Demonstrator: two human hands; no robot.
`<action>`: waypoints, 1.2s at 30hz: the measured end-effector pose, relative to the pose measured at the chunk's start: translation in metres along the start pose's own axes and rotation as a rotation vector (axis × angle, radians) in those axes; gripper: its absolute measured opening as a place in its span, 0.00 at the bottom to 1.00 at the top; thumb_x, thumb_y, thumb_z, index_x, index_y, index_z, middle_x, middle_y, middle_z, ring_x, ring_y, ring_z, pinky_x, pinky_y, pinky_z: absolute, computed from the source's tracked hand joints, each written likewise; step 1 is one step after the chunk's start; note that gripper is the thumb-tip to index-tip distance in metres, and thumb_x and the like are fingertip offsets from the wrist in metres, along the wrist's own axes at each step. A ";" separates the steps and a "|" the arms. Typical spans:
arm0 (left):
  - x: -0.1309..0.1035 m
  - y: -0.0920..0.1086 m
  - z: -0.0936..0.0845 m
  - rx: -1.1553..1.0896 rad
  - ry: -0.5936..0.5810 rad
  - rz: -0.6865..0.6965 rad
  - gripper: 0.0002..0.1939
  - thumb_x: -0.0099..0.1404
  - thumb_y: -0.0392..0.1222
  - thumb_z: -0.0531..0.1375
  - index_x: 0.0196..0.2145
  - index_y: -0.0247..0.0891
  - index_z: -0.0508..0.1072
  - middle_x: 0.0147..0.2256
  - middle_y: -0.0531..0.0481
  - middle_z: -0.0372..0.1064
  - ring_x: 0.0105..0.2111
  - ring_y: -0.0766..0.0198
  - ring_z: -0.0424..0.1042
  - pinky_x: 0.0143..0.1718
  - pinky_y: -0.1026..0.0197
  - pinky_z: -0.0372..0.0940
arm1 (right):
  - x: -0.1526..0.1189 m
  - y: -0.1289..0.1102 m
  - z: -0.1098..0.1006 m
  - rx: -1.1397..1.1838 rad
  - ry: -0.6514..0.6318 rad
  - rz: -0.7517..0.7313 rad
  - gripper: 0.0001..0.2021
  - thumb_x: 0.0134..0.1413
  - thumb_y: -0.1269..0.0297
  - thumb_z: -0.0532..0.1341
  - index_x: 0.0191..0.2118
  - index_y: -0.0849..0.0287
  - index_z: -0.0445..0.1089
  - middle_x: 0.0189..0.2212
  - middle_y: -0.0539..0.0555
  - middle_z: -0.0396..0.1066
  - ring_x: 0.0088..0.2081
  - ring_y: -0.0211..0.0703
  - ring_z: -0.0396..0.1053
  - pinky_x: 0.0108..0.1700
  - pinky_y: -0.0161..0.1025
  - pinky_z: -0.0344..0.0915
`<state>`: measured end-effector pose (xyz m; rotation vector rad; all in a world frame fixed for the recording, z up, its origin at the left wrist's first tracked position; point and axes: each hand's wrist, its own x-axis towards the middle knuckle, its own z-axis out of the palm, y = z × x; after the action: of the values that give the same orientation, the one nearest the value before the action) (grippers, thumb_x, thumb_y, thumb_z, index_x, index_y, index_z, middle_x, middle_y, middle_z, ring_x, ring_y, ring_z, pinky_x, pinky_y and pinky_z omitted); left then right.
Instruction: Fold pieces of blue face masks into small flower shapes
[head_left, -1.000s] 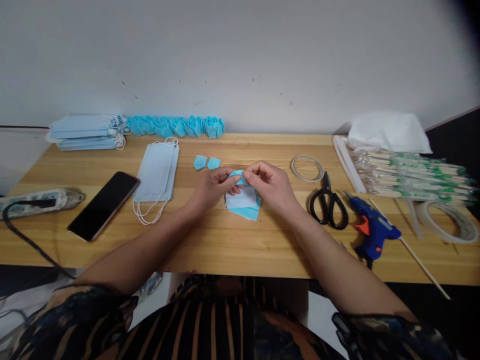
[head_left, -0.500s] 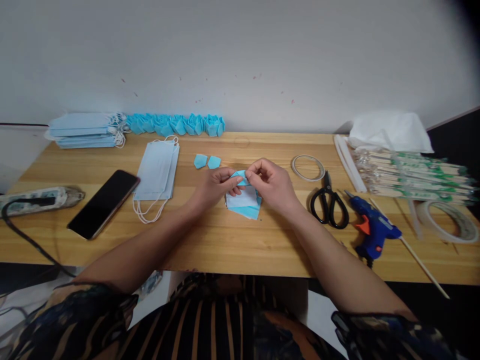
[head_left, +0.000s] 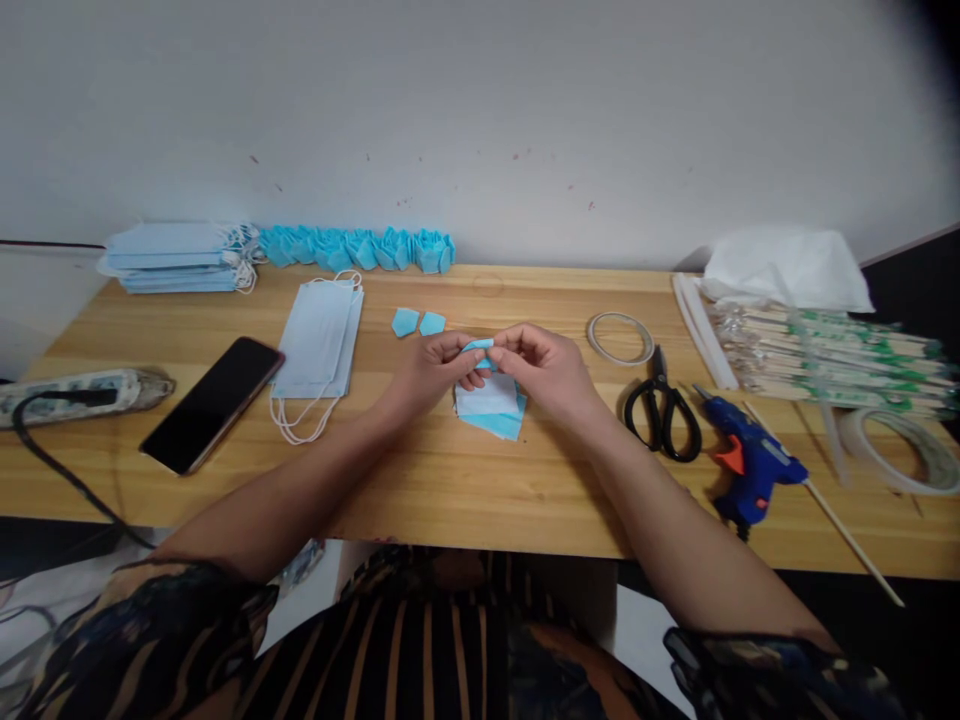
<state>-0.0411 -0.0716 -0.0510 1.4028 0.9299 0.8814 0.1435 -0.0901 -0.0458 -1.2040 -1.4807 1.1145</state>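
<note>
Between both hands is a small folded blue piece [head_left: 478,346]. My left hand [head_left: 439,370] pinches its left side with thumb and fingers. On the right side, my right hand [head_left: 545,372] grips the same piece between thumb and forefinger. Loose blue and white sheets [head_left: 491,412] lie on the table just below the fingers, partly covered by them. Two blue folded pentagon shapes, one [head_left: 406,321] beside the other [head_left: 432,323], rest beyond my left hand. A row of blue folded flowers [head_left: 360,249] stands along the wall.
Face masks [head_left: 319,340], a mask stack [head_left: 176,258], a phone [head_left: 213,405] and a power strip [head_left: 139,390] are at left. At right lie a tape ring [head_left: 651,345], black scissors [head_left: 658,412], a blue glue gun [head_left: 752,462], a tape roll [head_left: 862,450] and wrapped sticks [head_left: 847,352].
The fingers of my right hand have closed in along the top of the blue piece, which now looks narrower. The whole view has shifted slightly.
</note>
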 end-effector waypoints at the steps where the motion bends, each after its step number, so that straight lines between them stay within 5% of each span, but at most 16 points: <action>1: 0.000 0.000 0.000 -0.008 0.001 -0.004 0.16 0.62 0.51 0.68 0.31 0.35 0.75 0.25 0.49 0.77 0.24 0.69 0.74 0.29 0.66 0.70 | 0.000 0.001 0.000 -0.005 0.009 -0.002 0.09 0.52 0.57 0.66 0.32 0.56 0.72 0.27 0.48 0.72 0.29 0.38 0.66 0.34 0.39 0.63; 9: 0.001 0.004 0.000 -0.051 0.025 -0.020 0.21 0.65 0.58 0.65 0.31 0.35 0.73 0.24 0.50 0.75 0.24 0.68 0.75 0.28 0.66 0.70 | 0.001 0.002 0.000 -0.035 0.025 0.022 0.09 0.52 0.57 0.64 0.31 0.56 0.70 0.24 0.47 0.66 0.27 0.36 0.62 0.31 0.38 0.58; 17: 0.002 0.001 -0.001 -0.078 0.019 -0.013 0.16 0.67 0.51 0.65 0.31 0.35 0.72 0.23 0.52 0.74 0.23 0.69 0.74 0.28 0.67 0.70 | 0.000 -0.002 0.000 -0.065 0.026 0.014 0.07 0.51 0.59 0.64 0.29 0.56 0.69 0.23 0.46 0.64 0.26 0.35 0.58 0.30 0.37 0.56; 24: 0.003 0.006 0.001 -0.192 0.034 -0.144 0.14 0.71 0.49 0.60 0.33 0.35 0.70 0.25 0.50 0.76 0.23 0.67 0.76 0.27 0.66 0.71 | 0.001 0.005 -0.002 -0.059 0.072 0.019 0.09 0.51 0.57 0.65 0.30 0.56 0.70 0.25 0.47 0.69 0.27 0.37 0.63 0.32 0.38 0.59; 36: 0.001 0.013 0.003 -0.017 -0.051 -0.183 0.12 0.65 0.40 0.65 0.25 0.33 0.73 0.20 0.54 0.71 0.17 0.73 0.67 0.21 0.70 0.64 | 0.000 0.008 0.001 0.008 0.137 0.009 0.09 0.53 0.56 0.66 0.32 0.55 0.71 0.27 0.47 0.70 0.29 0.37 0.66 0.35 0.40 0.63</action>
<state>-0.0374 -0.0717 -0.0378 1.2967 0.9921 0.7113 0.1444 -0.0888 -0.0537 -1.2572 -1.3666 1.0228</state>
